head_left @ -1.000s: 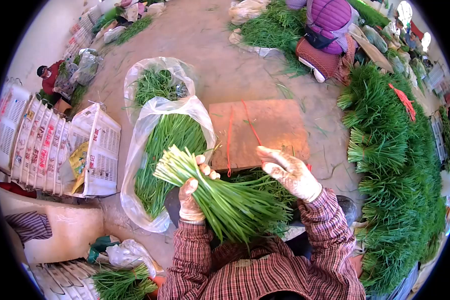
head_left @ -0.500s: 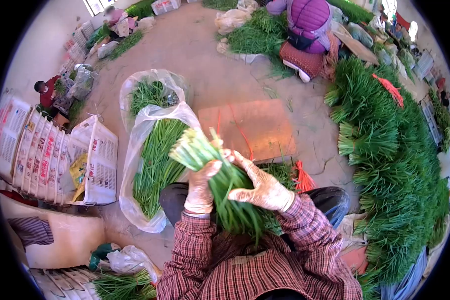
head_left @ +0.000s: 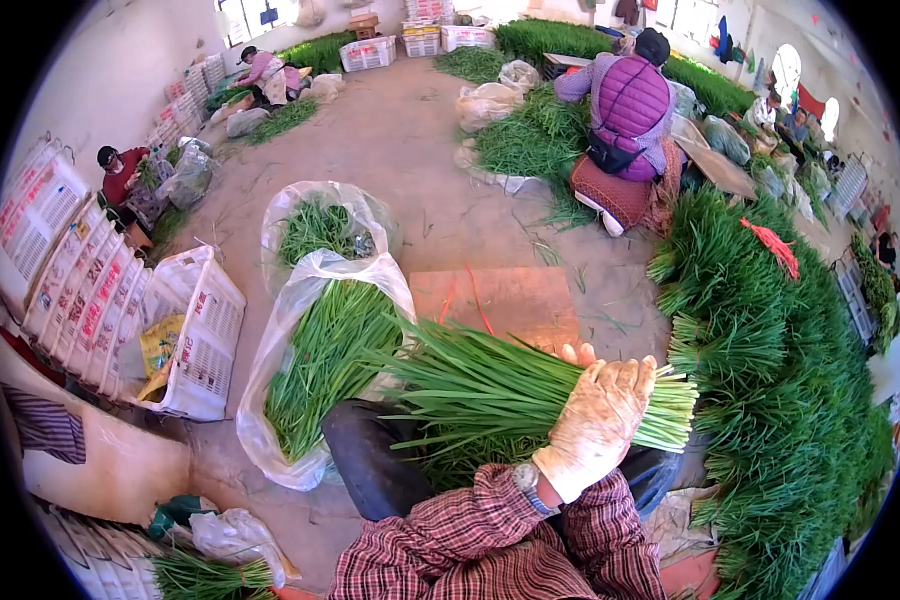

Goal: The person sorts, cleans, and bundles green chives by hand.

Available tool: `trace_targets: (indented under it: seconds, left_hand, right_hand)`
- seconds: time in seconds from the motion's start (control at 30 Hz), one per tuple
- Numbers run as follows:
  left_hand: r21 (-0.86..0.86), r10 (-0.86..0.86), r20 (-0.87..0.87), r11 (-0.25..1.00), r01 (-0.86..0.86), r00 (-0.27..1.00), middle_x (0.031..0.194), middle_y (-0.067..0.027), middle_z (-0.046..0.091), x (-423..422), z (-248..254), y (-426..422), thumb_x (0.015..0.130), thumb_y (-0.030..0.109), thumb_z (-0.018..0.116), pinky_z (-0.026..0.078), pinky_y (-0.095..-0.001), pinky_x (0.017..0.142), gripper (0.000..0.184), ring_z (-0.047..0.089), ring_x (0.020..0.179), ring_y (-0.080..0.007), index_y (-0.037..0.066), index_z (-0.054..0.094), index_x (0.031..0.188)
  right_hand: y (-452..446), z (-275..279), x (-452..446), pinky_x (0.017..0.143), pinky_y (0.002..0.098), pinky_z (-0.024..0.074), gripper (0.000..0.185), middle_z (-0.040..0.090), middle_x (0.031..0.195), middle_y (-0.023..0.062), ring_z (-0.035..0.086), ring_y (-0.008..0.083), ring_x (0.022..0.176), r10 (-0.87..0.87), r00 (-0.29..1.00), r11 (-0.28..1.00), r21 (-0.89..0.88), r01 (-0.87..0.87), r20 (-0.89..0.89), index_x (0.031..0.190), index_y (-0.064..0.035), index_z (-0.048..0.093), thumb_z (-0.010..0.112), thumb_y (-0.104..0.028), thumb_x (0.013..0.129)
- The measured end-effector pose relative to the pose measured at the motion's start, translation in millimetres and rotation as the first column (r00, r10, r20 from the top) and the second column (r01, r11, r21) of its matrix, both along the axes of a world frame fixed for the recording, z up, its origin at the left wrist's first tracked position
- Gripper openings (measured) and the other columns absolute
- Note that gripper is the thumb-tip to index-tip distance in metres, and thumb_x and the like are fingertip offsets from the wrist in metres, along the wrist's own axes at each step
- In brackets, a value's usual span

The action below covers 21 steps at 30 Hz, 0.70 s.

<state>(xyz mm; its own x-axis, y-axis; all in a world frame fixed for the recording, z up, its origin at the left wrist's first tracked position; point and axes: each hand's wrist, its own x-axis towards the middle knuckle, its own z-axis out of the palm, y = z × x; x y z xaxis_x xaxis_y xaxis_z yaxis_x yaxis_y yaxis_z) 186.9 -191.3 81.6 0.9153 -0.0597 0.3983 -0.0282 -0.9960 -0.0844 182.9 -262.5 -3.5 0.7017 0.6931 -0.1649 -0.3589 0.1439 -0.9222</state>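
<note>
My left hand (head_left: 598, 425), in a stained pale glove with a watch at the wrist, is closed over a bunch of garlic chives (head_left: 500, 390). The bunch lies sideways above my lap, green leaf tips to the left and pale stem ends to the right. The left forearm crosses over my right sleeve (head_left: 610, 530). My right hand is hidden behind the left hand and the bunch. Fingertips show past the bunch's far side, but whose they are I cannot tell. More loose chives lie below, between my knees.
Left of my knee stands a clear plastic bag (head_left: 255, 400) of loose chives. A reddish board (head_left: 530, 295) lies ahead on the floor. Bundled chives (head_left: 770, 400) are piled along the right. White crates (head_left: 205, 340) stand left. A person in a purple vest (head_left: 635, 100) sits ahead.
The chive bunch has turned, its pale ends swinging from upper left to the right. My left hand has crossed over to the right, and the right hand has gone out of sight. The view has tilted up.
</note>
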Motion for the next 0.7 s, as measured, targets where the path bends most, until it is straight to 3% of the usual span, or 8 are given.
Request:
trace_targets:
  seconds: [0.1, 0.27, 0.37, 0.4, 0.5, 0.57, 0.63, 0.7]
  left_hand:
    - [-0.015, -0.060, -0.175, 0.998, 0.058, 0.983, 0.149, -0.0188, 0.048, 0, 12, -8, 0.104, 0.018, 0.036, 0.029, -0.0350, 0.119, 0.055, 0.049, 0.130, -0.0243, 0.002, 0.023, 0.156]
    - [0.174, 0.080, -0.063, 0.982, -0.068, 0.995, 0.143, -0.0325, 0.050, -8, 19, -19, 0.104, 0.015, 0.034, 0.034, -0.0382, 0.118, 0.050, 0.051, 0.132, -0.0381, -0.003, 0.029, 0.151]
    - [-0.029, -0.063, -0.061, 0.998, 0.062, 0.996, 0.139, -0.0261, 0.052, -8, 24, -16, 0.095, 0.012, 0.048, 0.034, -0.0466, 0.116, 0.060, 0.046, 0.136, -0.0417, 0.000, 0.030, 0.152]
    - [0.021, -0.076, -0.172, 0.996, 0.081, 0.982, 0.140, -0.0380, 0.049, -11, 34, -15, 0.103, 0.016, 0.030, 0.034, -0.0440, 0.118, 0.051, 0.052, 0.129, -0.0456, 0.004, 0.026, 0.152]
    - [0.011, -0.101, 0.094, 0.995, 0.101, 0.990, 0.118, -0.0191, 0.060, -9, 14, -17, 0.091, 0.011, 0.049, 0.047, -0.0484, 0.099, 0.057, 0.060, 0.107, -0.0349, -0.003, 0.037, 0.146]
    - [0.080, -0.021, -0.104, 0.996, 0.029, 0.994, 0.139, -0.0393, 0.049, -14, 23, -18, 0.104, 0.016, 0.029, 0.028, -0.0451, 0.122, 0.052, 0.051, 0.130, -0.0476, -0.002, 0.020, 0.151]
    - [-0.080, -0.223, 0.012, 0.972, 0.223, 0.975, 0.106, -0.0150, 0.058, -4, 19, -13, 0.092, 0.013, 0.048, 0.047, -0.0485, 0.099, 0.057, 0.060, 0.095, -0.0302, -0.003, 0.037, 0.146]
    - [-0.145, -0.222, 0.000, 0.965, 0.219, 0.975, 0.112, -0.0176, 0.059, -6, 21, -11, 0.093, 0.013, 0.047, 0.046, -0.0482, 0.103, 0.059, 0.059, 0.102, -0.0317, -0.002, 0.035, 0.149]
  right_hand:
    - [-12, 0, -8, 0.117, 0.0385, 0.0345, 0.091, 0.040, 0.154, 0.0162, 0.042, 0.0279, 0.141, -0.033, 0.999, 0.999, 0.000, 0.033, -0.015, 0.155, -0.0027, 0.025, 0.079, -0.026, 0.086]
    - [-17, -4, -17, 0.116, 0.0389, 0.0358, 0.087, 0.042, 0.152, 0.0160, 0.044, 0.0280, 0.139, -0.046, 0.999, 0.999, 0.010, 0.046, -0.015, 0.154, -0.0031, 0.027, 0.077, -0.025, 0.087]
    - [-15, -5, -18, 0.116, 0.0391, 0.0365, 0.085, 0.044, 0.151, 0.0158, 0.045, 0.0281, 0.138, -0.040, 0.999, 0.999, 0.003, 0.040, -0.008, 0.154, -0.0033, 0.028, 0.077, -0.024, 0.087]
    - [-14, -5, -18, 0.116, 0.0392, 0.0367, 0.084, 0.044, 0.151, 0.0157, 0.045, 0.0281, 0.138, -0.039, 0.999, 0.999, 0.006, 0.039, -0.008, 0.154, -0.0033, 0.029, 0.076, -0.024, 0.087]
    - [-11, -4, -19, 0.115, 0.0394, 0.0375, 0.082, 0.045, 0.150, 0.0156, 0.046, 0.0282, 0.137, -0.038, 0.999, 0.999, 0.008, 0.038, 0.002, 0.153, -0.0035, 0.030, 0.075, -0.023, 0.088]
    - [-11, -5, -19, 0.115, 0.0395, 0.0380, 0.080, 0.046, 0.149, 0.0154, 0.047, 0.0283, 0.137, -0.043, 0.999, 0.999, 0.012, 0.043, 0.005, 0.153, -0.0037, 0.031, 0.075, -0.023, 0.088]
    - [-11, -4, -18, 0.114, 0.0397, 0.0385, 0.079, 0.047, 0.149, 0.0153, 0.048, 0.0283, 0.136, -0.054, 0.998, 0.998, 0.015, 0.054, 0.015, 0.152, -0.0038, 0.032, 0.074, -0.022, 0.089]
    - [-13, -4, -17, 0.114, 0.0398, 0.0390, 0.077, 0.047, 0.148, 0.0152, 0.048, 0.0284, 0.136, -0.065, 0.998, 0.998, 0.016, 0.065, 0.019, 0.152, -0.0039, 0.032, 0.074, -0.022, 0.089]
